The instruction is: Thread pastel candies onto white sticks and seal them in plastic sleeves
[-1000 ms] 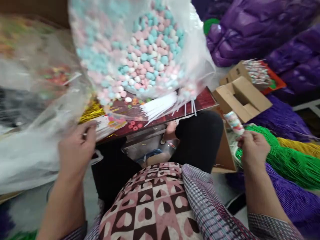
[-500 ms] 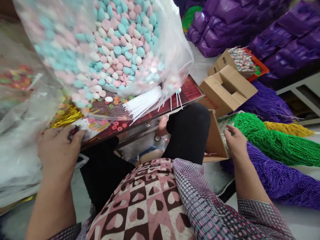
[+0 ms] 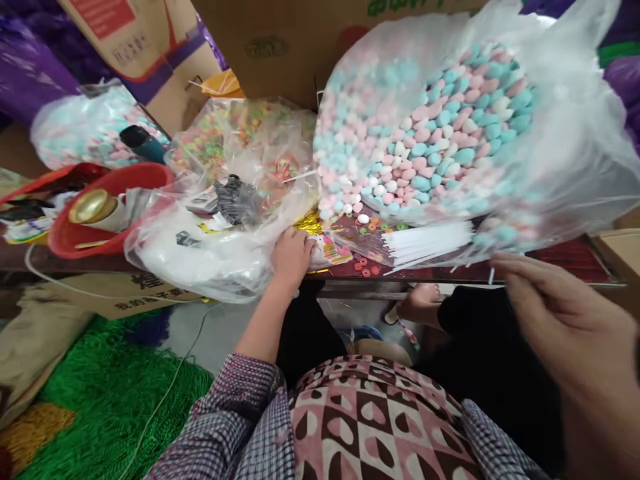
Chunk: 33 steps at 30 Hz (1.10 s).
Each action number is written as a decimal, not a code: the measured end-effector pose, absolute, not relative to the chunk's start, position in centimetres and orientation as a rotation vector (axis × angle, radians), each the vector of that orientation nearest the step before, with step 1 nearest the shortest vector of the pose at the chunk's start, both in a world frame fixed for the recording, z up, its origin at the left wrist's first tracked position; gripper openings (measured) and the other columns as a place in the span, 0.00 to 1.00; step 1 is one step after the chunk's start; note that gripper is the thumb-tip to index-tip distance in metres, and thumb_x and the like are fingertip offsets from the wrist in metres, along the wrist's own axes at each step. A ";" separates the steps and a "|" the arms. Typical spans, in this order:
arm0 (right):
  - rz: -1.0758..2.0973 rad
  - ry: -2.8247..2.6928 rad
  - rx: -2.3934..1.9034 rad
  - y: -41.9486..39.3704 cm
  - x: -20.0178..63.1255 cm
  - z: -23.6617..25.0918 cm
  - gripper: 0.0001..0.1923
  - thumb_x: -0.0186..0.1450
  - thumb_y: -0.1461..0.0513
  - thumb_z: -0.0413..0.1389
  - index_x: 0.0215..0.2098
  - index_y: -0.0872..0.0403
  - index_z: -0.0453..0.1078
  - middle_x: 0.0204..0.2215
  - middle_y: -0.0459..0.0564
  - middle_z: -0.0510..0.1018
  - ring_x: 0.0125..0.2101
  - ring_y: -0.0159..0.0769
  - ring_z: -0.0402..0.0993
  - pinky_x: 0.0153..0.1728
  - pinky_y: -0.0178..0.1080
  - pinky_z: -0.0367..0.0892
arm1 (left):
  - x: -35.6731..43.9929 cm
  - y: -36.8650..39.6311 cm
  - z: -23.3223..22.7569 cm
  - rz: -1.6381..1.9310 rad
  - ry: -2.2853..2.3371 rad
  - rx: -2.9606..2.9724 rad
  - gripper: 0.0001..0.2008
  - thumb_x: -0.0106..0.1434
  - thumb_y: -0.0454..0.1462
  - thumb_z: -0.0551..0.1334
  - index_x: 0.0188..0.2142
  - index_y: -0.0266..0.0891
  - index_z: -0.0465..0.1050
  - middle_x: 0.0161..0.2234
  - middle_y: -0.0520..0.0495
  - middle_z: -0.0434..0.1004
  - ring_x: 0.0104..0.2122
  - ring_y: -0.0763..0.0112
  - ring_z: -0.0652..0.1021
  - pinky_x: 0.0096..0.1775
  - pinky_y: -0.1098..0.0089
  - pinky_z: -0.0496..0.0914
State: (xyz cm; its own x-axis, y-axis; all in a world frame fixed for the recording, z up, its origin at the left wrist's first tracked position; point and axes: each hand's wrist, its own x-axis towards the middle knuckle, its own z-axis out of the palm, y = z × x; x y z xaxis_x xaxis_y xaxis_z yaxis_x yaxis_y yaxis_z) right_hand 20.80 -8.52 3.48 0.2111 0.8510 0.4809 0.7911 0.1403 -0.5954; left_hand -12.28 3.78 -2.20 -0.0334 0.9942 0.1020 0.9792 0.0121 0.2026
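Observation:
My left hand (image 3: 293,258) rests at the table's front edge, its bent fingers closed on the left end of a white printed packet (image 3: 336,249). Gold twist ties (image 3: 309,222) lie just behind those fingers. My right hand (image 3: 567,317) is in the air at the right, fingers stretched out and nothing visible in them. Its fingertips are close to a white stick (image 3: 492,275) jutting over the edge. A bundle of white sticks (image 3: 430,241) lies before a big clear bag (image 3: 575,153) of pink, blue and white candies (image 3: 440,147). Red ring candies (image 3: 366,268) lie near the packet.
A clear bag of colourful ring candies (image 3: 220,133) and a crumpled plastic bag (image 3: 210,260) fill the table's middle. Further left stand a red basin (image 3: 70,237) and another candy bag (image 3: 85,127). Green strands (image 3: 125,387) lie on the floor. A cardboard box (image 3: 280,47) stands behind.
The view has swung left. My right hand has come up from beside the floor box to the table's front edge near the sticks. My left hand stays at the packet.

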 end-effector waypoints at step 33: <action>0.937 -1.410 -1.465 -4.0 12.4 -0.9 0.23 0.67 0.51 0.52 0.18 0.51 0.57 0.13 0.40 0.61 0.19 0.28 0.57 0.23 0.33 0.55 | -6.2 -0.7 -0.1 0.764 1.253 1.635 0.17 0.63 0.47 0.55 0.25 0.38 0.68 0.21 0.53 0.67 0.25 0.73 0.66 0.30 0.72 0.60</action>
State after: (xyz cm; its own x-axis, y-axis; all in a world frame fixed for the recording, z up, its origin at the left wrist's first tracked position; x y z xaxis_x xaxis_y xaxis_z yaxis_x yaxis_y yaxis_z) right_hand 12.37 -3.97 -0.94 0.0741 0.9959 0.0511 0.3390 0.0230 -0.9405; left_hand -6.17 -0.73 -0.11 0.2924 0.9549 -0.0518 0.3913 -0.0700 0.9176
